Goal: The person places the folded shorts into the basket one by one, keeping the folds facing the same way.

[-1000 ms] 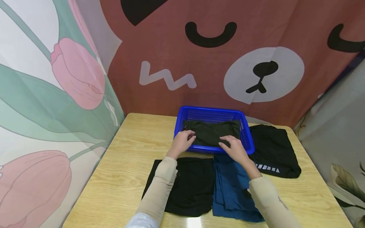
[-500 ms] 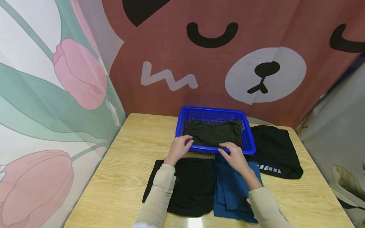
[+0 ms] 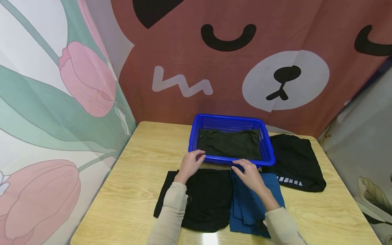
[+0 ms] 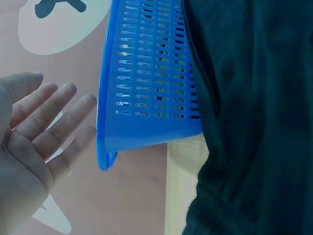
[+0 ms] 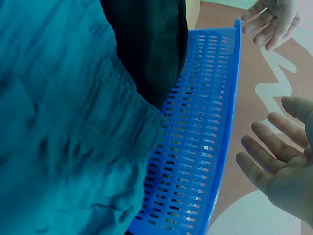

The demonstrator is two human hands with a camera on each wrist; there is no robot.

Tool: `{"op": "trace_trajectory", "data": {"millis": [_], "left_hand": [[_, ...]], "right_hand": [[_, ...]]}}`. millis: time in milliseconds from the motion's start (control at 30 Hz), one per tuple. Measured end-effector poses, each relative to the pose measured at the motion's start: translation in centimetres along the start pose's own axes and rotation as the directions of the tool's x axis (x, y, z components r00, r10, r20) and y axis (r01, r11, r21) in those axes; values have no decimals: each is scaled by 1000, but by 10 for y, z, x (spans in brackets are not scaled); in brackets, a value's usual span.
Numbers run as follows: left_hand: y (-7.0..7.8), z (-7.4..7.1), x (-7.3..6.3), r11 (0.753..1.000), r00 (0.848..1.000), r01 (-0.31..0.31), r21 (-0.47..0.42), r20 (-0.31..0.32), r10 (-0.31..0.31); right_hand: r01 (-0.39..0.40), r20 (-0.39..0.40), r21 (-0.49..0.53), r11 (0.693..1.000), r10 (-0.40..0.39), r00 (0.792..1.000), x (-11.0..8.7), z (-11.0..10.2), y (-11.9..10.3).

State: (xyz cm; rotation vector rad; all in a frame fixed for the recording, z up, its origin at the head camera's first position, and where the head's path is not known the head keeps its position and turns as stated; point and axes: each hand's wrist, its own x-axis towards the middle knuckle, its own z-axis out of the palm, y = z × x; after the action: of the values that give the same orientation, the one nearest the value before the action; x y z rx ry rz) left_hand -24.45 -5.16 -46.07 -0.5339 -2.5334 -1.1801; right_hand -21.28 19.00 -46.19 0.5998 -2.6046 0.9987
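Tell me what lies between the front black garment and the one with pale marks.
The folded blue garment lies between them on the table; the head view shows it, partly hidden by the right hand.

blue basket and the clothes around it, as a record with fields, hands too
container: blue basket, toward far edge of table
inside: dark olive garment, folded
in front, left: folded black garment
in front, right: folded blue garment
right of basket: black garment with pale marks
left hand: by basket's front left corner, holding nothing
right hand: by front rim, holding nothing
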Motion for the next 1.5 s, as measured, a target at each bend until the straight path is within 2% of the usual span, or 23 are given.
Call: {"op": "trace_trajectory", "data": {"millis": [100,267,533,767,933,1200,1367,1500], "left_hand": [[-2,0,-7,999,999,46,-7,-12,-46],[-6,0,-17,997,996,79,-11,-33,-79],[-18,0,-24,990,990,138,22,-14,-137],[-36,2,-31,988,989,146,46,-38,-145],[-45,4,-35,983,985,173,61,-38,-171],[-51,4,-39,978,980,196,66,-42,-194],[-54,2,-41,972,976,217,89,-48,-214],[-57,-1,-42,974,979,203,95,-36,-201]], "right_hand": [[11,0,7,1000,-11,1000,-3,5,1],[19,2,7,1000,-19,1000,-4,10,0],[-5,41,-11,1000,5,999,-10,20,1],[-29,62,1,1000,29,998,-16,31,6],[-40,70,-11,999,41,997,-20,39,9],[-96,146,-19,995,98,984,-24,46,7],[-93,154,-12,996,94,984,-25,49,7],[-75,159,-24,997,78,984,-25,53,8]]}}
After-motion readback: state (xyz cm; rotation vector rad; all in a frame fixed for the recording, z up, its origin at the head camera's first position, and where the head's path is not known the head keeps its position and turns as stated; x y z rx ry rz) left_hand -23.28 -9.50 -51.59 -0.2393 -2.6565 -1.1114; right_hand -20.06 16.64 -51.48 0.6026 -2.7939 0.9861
